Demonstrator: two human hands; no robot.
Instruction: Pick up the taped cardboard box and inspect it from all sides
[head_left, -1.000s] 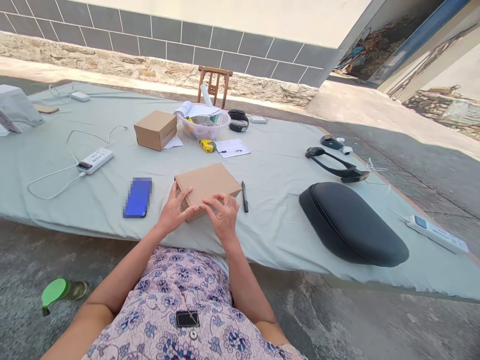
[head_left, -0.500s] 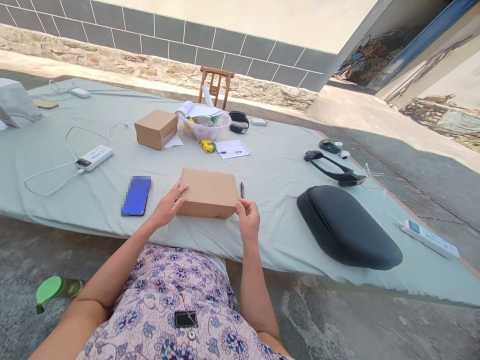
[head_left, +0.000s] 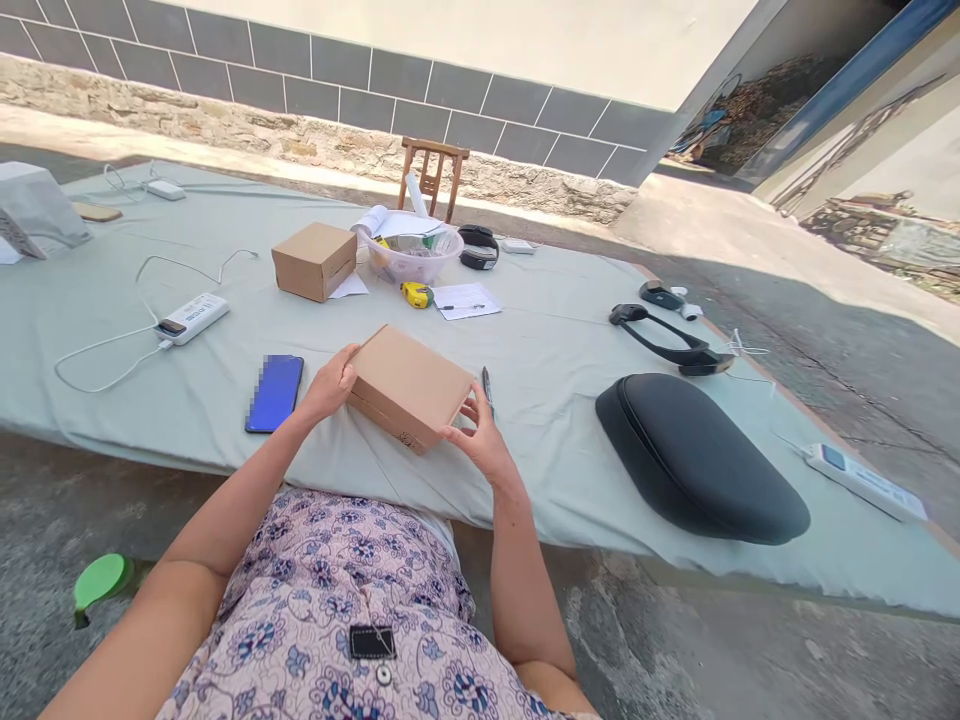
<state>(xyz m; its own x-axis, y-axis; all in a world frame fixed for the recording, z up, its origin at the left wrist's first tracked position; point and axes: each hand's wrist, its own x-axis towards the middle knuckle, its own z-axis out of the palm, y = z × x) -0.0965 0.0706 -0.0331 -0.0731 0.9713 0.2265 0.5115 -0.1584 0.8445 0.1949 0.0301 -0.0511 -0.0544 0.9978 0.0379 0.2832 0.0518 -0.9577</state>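
Flat brown cardboard box (head_left: 409,385), closed and plain, tilted with its near edge raised over the pale green cloth-covered bench (head_left: 540,340) near its front edge, left hand (head_left: 328,385) and right hand (head_left: 480,440) each with grip clamped on the box's ends — blue phone (head_left: 274,392) just left, black pen (head_left: 487,385) just right, open cloth beyond.

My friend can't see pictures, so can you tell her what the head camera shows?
A person's left hand and right hand hold a closed cardboard box tilted above a cloth-covered table. A blue phone lies to its left, a black pen just right, and a black case farther right.
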